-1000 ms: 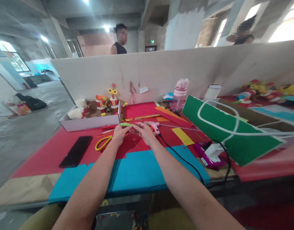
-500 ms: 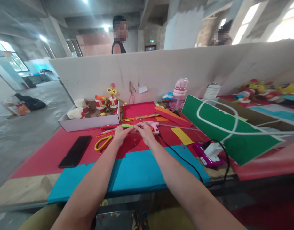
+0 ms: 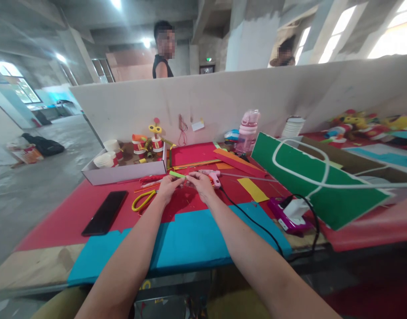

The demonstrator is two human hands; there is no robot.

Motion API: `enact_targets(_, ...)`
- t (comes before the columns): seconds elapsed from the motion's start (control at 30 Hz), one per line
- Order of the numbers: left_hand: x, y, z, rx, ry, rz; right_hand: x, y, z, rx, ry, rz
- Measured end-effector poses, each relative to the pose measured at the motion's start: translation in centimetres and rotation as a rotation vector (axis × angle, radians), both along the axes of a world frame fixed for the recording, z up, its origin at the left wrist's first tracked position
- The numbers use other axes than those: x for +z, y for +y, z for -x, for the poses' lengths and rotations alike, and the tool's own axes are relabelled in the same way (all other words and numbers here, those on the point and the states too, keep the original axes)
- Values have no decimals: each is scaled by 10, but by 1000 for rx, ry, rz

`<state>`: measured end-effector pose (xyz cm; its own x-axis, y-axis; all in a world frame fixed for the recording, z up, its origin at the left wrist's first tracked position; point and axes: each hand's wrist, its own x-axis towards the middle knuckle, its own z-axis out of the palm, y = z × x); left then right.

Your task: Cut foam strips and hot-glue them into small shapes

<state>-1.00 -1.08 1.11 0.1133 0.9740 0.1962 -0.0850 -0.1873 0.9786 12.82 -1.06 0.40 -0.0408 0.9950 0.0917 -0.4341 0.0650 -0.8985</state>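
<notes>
Head view: handwork mid-frame
Left hand (image 3: 167, 188): pinching unfinished-looking green strip (image 3: 177, 174)
Right hand (image 3: 201, 183): adjoining, grip unclear
Yellow-eyed figure (image 3: 156, 140): looks assembled

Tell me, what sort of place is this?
Probably a craft workshop, in a hall with concrete pillars. A pink glue gun lies on the red-covered table, a figure with big yellow eyes stands in a low box, and the left hand pinches a green strip.
</notes>
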Motion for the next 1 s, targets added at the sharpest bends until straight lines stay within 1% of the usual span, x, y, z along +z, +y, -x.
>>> enact_targets(0.13,1,-1,-2,-29,11,-5,0,0,1,33,83,46)
enact_targets(0.27,3,-1,0,-14,15,-12,2,-3,0,70,82,43)
enact_targets(0.47,2,-1,0,11,48,-17,3,-3,-1,20,-10,-26)
enact_targets(0.8,2,0,1,55,78,-13,3,-5,1,-33,-73,-112)
enact_targets(0.9,0,1,1,50,54,-16,2,-5,1,-56,-92,-122)
enact_targets(1.0,-1,1,0,28,17,-25,2,-3,2,-36,-41,-92)
